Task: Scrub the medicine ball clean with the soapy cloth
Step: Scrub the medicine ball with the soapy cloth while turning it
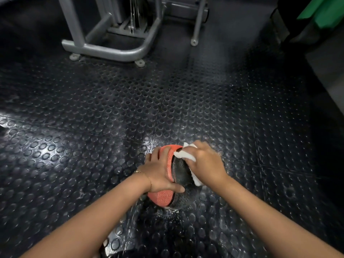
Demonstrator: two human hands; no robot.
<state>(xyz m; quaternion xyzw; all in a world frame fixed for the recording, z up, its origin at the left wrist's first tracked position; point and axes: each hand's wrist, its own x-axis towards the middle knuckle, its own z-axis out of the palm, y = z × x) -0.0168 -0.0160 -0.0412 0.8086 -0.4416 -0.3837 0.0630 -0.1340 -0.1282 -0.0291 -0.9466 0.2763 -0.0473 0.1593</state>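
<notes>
Resting on the studded floor (111, 112), the ball (181, 171) sits low in the centre of the view, with orange panels to its left and a dark grey panel facing up. The left hand (160, 170) lies palm down over the orange side. Its fingers are spread and curved over the far upper edge, and the thumb (176, 189) hooks across the near side onto the seam between orange and grey. This is a wide grip that holds the ball. A thin bracelet (147, 176) circles that wrist, and the forearm runs in nearly straight from the lower left. The right hand (206, 162) is on the ball's upper right side, knuckles up, fingers curled tight around a white cloth (183, 155) pressed against the grey panel. Folds of cloth show beyond the fingertips on the far side and under the heel of the hand on the near side. The right forearm enters from the lower right. The two hands sit near each other without touching, with a strip of grey panel between them. The floor around the grip shines wet, with white flecks at the ball's near side. Well beyond the hands a grey machine frame (111, 51) stands on the floor. Far to its right is a green object (323, 12), too cropped to identify.
</notes>
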